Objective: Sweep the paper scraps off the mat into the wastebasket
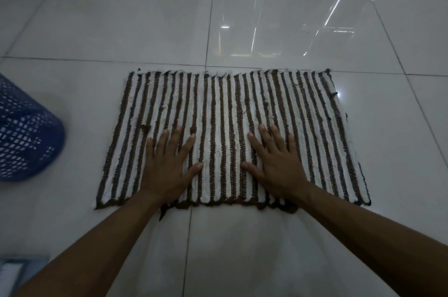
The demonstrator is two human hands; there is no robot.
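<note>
Both of my hands lie flat on the mat (230, 112), palms down, gripping nothing. My left hand (167, 170) rests on the near half of the mat, a little left of its middle, with the fingers (175, 139) straight, slightly spread and pointing toward the far edge; the thumb sticks out to the right. My right hand (278, 168) lies the same way just right of the middle, its thumb pointing left, so the two thumbs face each other across a few stripes without touching. Both wrists cross the mat's near edge, and my bare forearms run back toward me over the floor (121, 29). The mat is a woven rectangle of brown and white stripes that run from its near edge to its far edge, with short frayed tufts along both of those edges. It lies flat on the glossy pale tiles, its far edge close to a grout line. The wastebasket (26, 131), blue plastic with a lattice of small holes, stands on the floor off the mat's left edge, apart from it. The left side of the view cuts it off, so I cannot see into it. At the near left corner of the view a flat grey-blue thing (14, 270) lies on the floor, too dim to make out.
</note>
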